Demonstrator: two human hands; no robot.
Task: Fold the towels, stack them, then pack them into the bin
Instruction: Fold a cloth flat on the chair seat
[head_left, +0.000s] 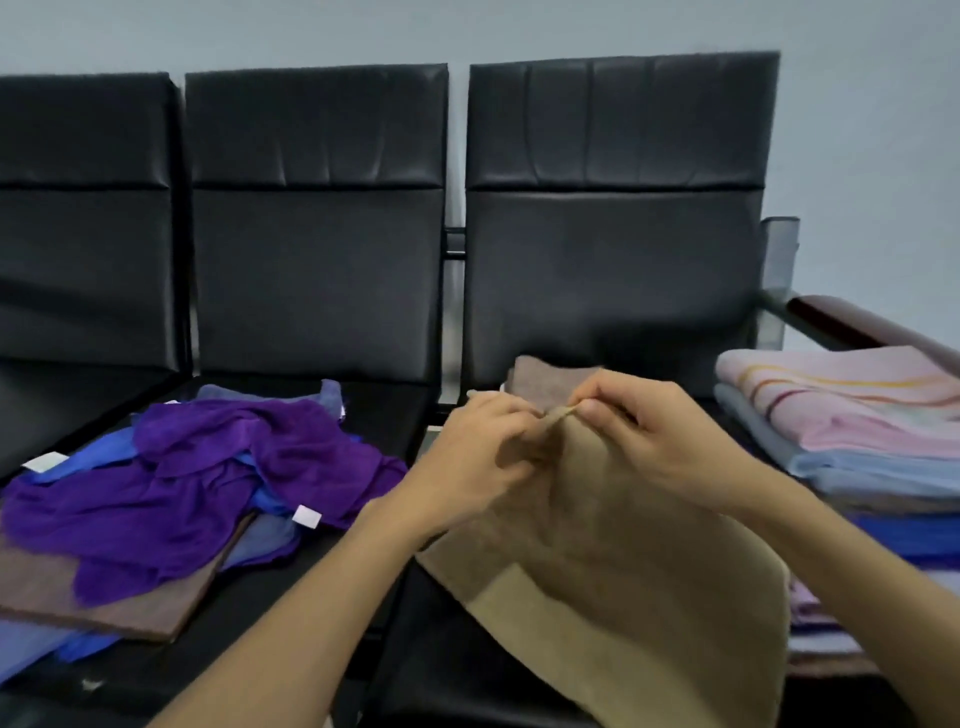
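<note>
The tan towel (597, 597) ran off the bottom edge. Its pinched corner blurred between the left grip (478, 447) and right grip (654, 436), which hid most of the brown towel (540, 374). The right edge cut the folded stack (857, 441). Blue towels (101, 454) lay mostly buried under the purple towel (197, 493).

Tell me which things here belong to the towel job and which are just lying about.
Job: tan towel, pinched by left hand and right hand; unfolded purple-and-blue heap; folded stack on the right; folded brown towel behind the hands.
Just there: black chairs; armrest. No bin in view.
</note>
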